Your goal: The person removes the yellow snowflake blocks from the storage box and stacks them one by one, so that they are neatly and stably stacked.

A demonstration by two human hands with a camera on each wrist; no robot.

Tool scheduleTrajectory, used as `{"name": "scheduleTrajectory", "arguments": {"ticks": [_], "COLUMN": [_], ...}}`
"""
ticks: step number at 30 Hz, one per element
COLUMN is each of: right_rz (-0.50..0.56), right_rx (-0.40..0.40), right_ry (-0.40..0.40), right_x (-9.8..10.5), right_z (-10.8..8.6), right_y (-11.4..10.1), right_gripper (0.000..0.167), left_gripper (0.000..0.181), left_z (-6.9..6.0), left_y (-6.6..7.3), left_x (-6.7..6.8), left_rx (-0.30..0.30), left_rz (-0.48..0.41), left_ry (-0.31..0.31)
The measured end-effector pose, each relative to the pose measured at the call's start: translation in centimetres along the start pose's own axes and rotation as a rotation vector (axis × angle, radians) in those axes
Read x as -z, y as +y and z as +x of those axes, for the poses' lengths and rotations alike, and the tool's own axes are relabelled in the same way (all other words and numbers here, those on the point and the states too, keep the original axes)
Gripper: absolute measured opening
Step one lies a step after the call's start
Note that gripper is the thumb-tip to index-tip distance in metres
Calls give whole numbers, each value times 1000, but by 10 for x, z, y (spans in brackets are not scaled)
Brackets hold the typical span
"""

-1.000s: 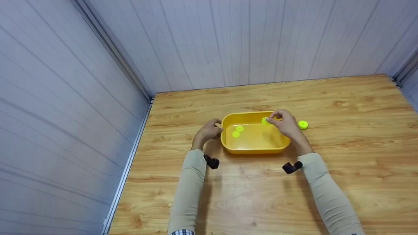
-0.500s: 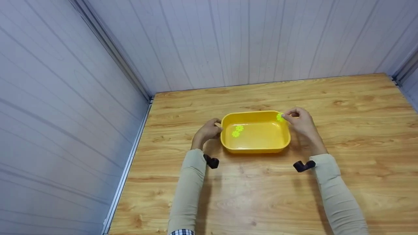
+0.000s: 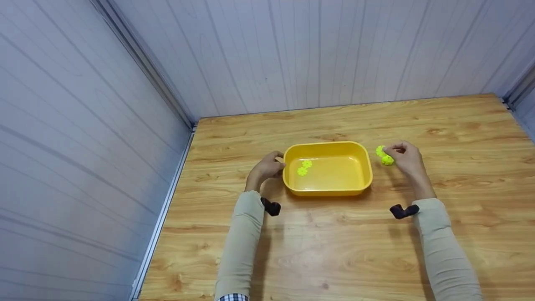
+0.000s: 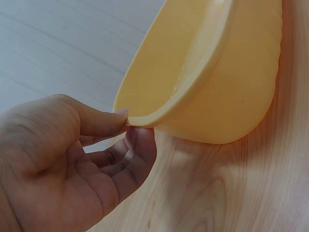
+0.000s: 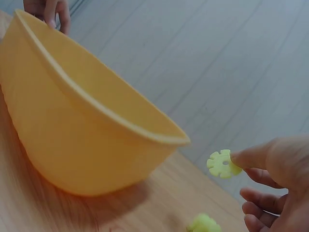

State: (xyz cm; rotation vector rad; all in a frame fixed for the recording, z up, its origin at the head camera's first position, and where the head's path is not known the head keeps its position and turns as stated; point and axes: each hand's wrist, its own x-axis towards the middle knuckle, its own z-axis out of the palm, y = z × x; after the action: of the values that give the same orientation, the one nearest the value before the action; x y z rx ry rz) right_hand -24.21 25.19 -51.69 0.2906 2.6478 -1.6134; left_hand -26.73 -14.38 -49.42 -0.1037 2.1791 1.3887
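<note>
A yellow plastic basin [image 3: 330, 190] stands on the wooden table. My left hand [image 3: 267, 167] pinches its left rim between thumb and fingers, as the left wrist view [image 4: 72, 154] also shows. Inside the basin, toward its left end, lie two flat yellow-green flower-shaped discs [image 3: 304, 168]. My right hand [image 3: 407, 159] is beyond the basin's right end and pinches another notched disc [image 5: 222, 163] with a small centre hole. Just below that disc, a small stack of yellow-green discs [image 3: 387, 160] sits on the table.
The wooden tabletop [image 3: 326, 246] spreads around the basin. Pale panelled walls [image 3: 292, 54] rise behind it and on the left. A black mount [image 3: 271, 207] sticks out from each sleeved wrist.
My right hand has moved right, from over the basin past its right rim to above the small stack, still pinching a disc. The left hand and the basin have stayed put.
</note>
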Motion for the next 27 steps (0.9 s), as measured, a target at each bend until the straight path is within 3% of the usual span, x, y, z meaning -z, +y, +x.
{"name": "scheduleTrajectory", "arguments": {"ticks": [5,13,27], "right_rz": [-21,-54,-110], "right_rx": [-86,-121,-33], "right_ry": [1,-27,34], "right_x": [5,9,6], "right_z": [5,10,15], "right_y": [14,29,36], "right_gripper": [55,54,45], "left_gripper": [39,39,36], "left_z": [-1,-1,1], "left_y": [1,-1,1], "left_x": [0,0,-1], "left_rx": [-1,-5,3], "left_rz": [8,18,32], "left_ry": [5,6,12]}}
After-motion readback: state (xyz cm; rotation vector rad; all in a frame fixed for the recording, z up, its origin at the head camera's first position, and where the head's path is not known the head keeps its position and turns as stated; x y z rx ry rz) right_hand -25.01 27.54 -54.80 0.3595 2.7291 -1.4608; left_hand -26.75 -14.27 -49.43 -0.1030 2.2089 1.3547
